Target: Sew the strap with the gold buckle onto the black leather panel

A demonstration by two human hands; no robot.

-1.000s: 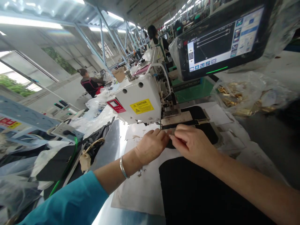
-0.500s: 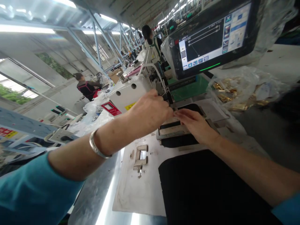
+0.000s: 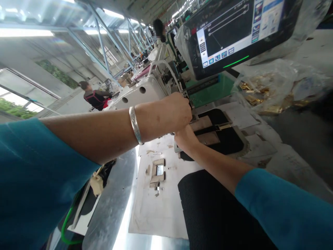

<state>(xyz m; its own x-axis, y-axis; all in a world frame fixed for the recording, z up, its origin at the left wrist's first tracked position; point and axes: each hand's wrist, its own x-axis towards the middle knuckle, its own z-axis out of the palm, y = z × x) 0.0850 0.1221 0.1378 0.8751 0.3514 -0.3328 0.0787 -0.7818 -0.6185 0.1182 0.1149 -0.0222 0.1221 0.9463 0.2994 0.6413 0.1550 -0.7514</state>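
My left hand [image 3: 174, 111], a silver bangle on its wrist, is closed at the needle end of a white sewing machine [image 3: 142, 92]. Just below and touching it, my right hand [image 3: 186, 139] is closed too, its fingertips turned away from view. Whatever the two hands pinch is hidden behind them. Right of the hands, a black panel [image 3: 231, 147] lies in a flat clamp frame, with a brown piece [image 3: 208, 123] and a black strap with a gold-coloured buckle [image 3: 224, 127] on top. A larger black textured panel [image 3: 208, 208] lies nearer me.
Above the work a control screen [image 3: 229, 31] leans in from the upper right. Beside it sits a clear plastic bag [image 3: 283, 83] of gold-coloured metal parts. White sheeting [image 3: 156, 218] with a cut-out window covers the metal table [image 3: 111, 205]. Other people sit farther back.
My right hand has moved left and under my left hand, uncovering the brown piece and buckled strap. My left forearm has risen and levelled. The camera view has shifted slightly.
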